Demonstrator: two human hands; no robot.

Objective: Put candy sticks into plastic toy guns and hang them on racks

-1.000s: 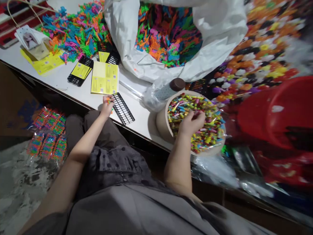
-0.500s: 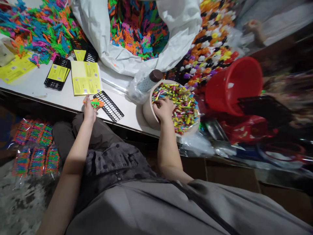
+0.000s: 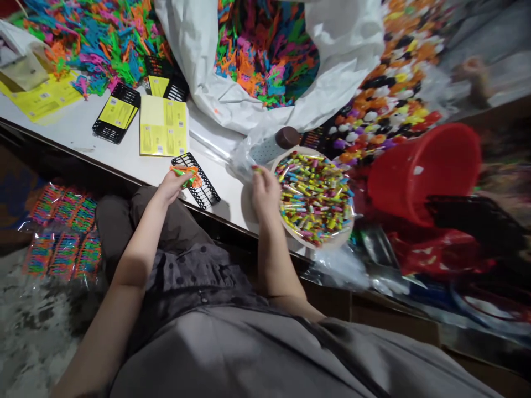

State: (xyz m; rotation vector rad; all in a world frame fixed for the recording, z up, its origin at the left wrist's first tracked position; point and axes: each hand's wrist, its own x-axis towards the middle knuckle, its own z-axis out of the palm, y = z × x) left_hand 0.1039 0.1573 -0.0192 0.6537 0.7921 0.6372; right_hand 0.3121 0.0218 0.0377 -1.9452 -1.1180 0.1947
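My left hand point(image 3: 169, 188) is closed on small orange and green plastic pieces point(image 3: 191, 176), right at a black plastic grid point(image 3: 204, 190) lying on the white table. In my right hand point(image 3: 266, 190), thumb and fingers pinch a small piece with a reddish end point(image 3: 256, 168); its exact kind is too small to make out. That hand is at the left side of a pale round tub point(image 3: 286, 224), which is filled with small multicoloured cylinders point(image 3: 317, 196). Yellow printed cards point(image 3: 164, 130) lie beyond my left hand, beside a black grid with a yellow card on it point(image 3: 116, 113).
A white sack point(image 3: 348, 72) of bright plastic pieces stands behind the tub, near a dark-capped bottle point(image 3: 286, 138). To the right are a red bucket point(image 3: 423, 171) and clear plastic bags point(image 3: 336, 262). Filled packets point(image 3: 62, 232) lie lower left. Another person's hand point(image 3: 473, 74) shows upper right.
My right hand has come up out of the tub to its left side with a small piece. My left hand has moved over the black grid. The view has shifted a little.
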